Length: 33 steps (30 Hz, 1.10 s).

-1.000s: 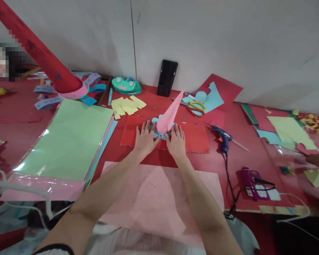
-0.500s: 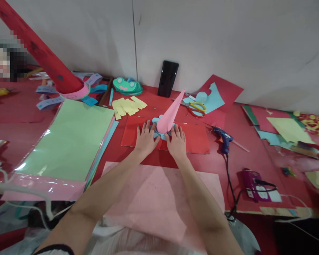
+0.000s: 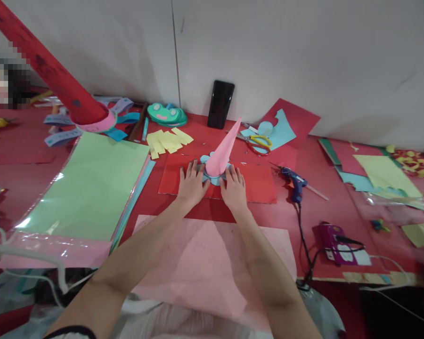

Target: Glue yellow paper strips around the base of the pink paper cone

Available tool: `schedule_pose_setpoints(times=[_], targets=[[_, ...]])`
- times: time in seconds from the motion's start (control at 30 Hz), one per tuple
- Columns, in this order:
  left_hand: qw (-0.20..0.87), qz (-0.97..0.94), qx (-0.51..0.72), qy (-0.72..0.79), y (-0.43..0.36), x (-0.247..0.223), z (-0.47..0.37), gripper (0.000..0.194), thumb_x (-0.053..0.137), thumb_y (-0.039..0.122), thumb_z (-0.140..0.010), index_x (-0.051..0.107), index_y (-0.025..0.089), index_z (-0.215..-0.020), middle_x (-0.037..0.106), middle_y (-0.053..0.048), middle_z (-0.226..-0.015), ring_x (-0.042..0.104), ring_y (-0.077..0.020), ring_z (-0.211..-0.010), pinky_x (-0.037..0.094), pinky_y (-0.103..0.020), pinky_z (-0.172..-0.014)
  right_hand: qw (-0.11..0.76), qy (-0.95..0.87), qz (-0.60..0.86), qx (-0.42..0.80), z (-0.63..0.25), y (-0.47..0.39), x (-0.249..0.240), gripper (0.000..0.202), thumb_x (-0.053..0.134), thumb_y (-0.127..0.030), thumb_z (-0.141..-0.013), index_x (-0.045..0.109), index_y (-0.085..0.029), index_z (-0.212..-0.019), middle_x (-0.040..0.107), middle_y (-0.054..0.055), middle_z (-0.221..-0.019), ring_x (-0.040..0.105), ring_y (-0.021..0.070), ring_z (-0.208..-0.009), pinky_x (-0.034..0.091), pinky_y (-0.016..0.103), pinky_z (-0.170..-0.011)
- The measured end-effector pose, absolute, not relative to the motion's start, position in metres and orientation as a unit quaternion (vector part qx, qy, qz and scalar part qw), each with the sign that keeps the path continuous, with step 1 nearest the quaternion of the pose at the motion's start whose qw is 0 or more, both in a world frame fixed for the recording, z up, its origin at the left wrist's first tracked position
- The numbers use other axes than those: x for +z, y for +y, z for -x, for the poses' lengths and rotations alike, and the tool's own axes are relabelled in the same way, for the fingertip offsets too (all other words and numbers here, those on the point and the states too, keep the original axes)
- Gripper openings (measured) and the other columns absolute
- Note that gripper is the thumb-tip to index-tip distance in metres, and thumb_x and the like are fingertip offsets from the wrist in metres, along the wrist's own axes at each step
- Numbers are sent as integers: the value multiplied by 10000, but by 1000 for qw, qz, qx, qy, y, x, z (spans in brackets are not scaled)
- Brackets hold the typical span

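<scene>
A pink paper cone (image 3: pixel 223 151) stands tilted on a blue flower-shaped paper base (image 3: pixel 215 180), its tip leaning to the right. Under the base lies a red rectangular board (image 3: pixel 257 182). My left hand (image 3: pixel 191 182) rests on the left petals, fingers stretched out and apart. On the opposite side my right hand (image 3: pixel 234 186) lies flat over the right petals, its fingers extended too. Both hands touch the base beside the cone's foot, and neither is wrapped round anything. The fingers hide part of the petals.
Right of the board lies a blue glue gun (image 3: pixel 296 182), corded toward a purple power strip (image 3: pixel 335 242). Scissors (image 3: pixel 260 142) and a leaning phone (image 3: pixel 221 104) sit behind. Yellow paper strips (image 3: pixel 167 141), green sheets (image 3: pixel 88 183) and a tall red cone (image 3: pixel 56 75) are leftward; pink paper (image 3: pixel 212 263) lies in front.
The view has shifted slightly, moving everything a little to the left. My hands keep their places on the blue base. At the right edge, another person's hand has moved out of sight.
</scene>
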<state>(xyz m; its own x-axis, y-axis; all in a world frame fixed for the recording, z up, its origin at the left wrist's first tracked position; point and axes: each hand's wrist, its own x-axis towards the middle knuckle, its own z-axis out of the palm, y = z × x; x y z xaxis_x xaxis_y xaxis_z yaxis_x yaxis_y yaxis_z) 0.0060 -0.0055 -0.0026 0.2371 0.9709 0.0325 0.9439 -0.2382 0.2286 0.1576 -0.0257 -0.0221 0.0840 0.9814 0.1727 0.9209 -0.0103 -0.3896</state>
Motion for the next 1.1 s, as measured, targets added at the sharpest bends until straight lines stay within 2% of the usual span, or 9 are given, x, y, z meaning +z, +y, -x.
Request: schedule_pose_setpoints(times=[0.2,0.3,0.43,0.5,0.6,0.77,0.9,0.97,1.1], targets=[[83,-782,80,612,-6,0,-6,571,366,390,-966,376,123,-1471,301,-179,-1571,242,-312,-1469,179,-568,-1180,203,-666,713,84,-154,-27,-20,506,404,-317,-954,486,-99,-1403,401,162,-1520,315,302,-1440,270,512,-1164],[84,-782,78,612,-5,0,-6,573,359,393,-965,376,126,-1471,293,-174,-1574,239,-314,-1470,178,-573,-1178,233,-659,708,97,-157,-25,-19,477,364,-312,-961,533,-124,-1366,441,135,-1499,332,280,-1433,278,501,-1160],[84,-781,70,615,-5,-1,-6,575,347,394,-966,371,128,-1475,277,-168,-1582,224,-310,-1475,172,-568,-1181,339,-595,712,155,-180,-15,-15,506,228,-329,-989,625,-163,-1255,590,107,-1369,513,204,-1294,392,399,-1090],[87,-780,68,616,-5,-1,-7,591,349,392,-964,345,117,-1488,270,-169,-1584,217,-306,-1478,171,-561,-1184,388,-536,733,157,-195,-10,-13,512,238,-372,-985,638,-162,-1227,618,116,-1329,550,207,-1246,411,391,-1061],[97,-773,71,623,-4,0,-8,628,367,382,-955,297,81,-1502,270,-170,-1583,220,-299,-1477,177,-549,-1190,414,-476,754,182,-208,-7,-11,498,268,-368,-972,659,-141,-1180,683,133,-1211,615,217,-1136,454,381,-993],[108,-765,115,625,3,3,-2,534,304,235,-957,374,70,-1460,372,-150,-1542,349,-271,-1423,289,-479,-1165,406,-528,729,156,-201,-7,-15,401,366,-302,-943,707,-147,-1084,682,126,-1208,606,204,-1143,428,370,-1038],[100,-758,143,628,12,4,8,501,291,176,-944,477,155,-1408,421,-118,-1519,461,-258,-1340,410,-432,-1080,385,-565,717,135,-198,-7,-21,363,415,-277,-927,709,-158,-1104,653,126,-1259,589,205,-1167,429,377,-1044],[90,-754,145,634,15,4,10,489,323,199,-947,485,191,-1408,421,-114,-1518,446,-265,-1353,402,-446,-1086,373,-571,720,128,-199,-6,-24,360,428,-282,-928,705,-163,-1125,644,127,-1274,578,211,-1181,427,388,-1045],[75,-754,118,642,14,1,10,484,362,256,-957,468,225,-1428,355,-123,-1556,323,-288,-1436,277,-518,-1160,337,-586,729,109,-198,-6,-26,355,450,-334,-936,688,-217,-1173,608,112,-1333,536,231,-1244,412,442,-1055]])
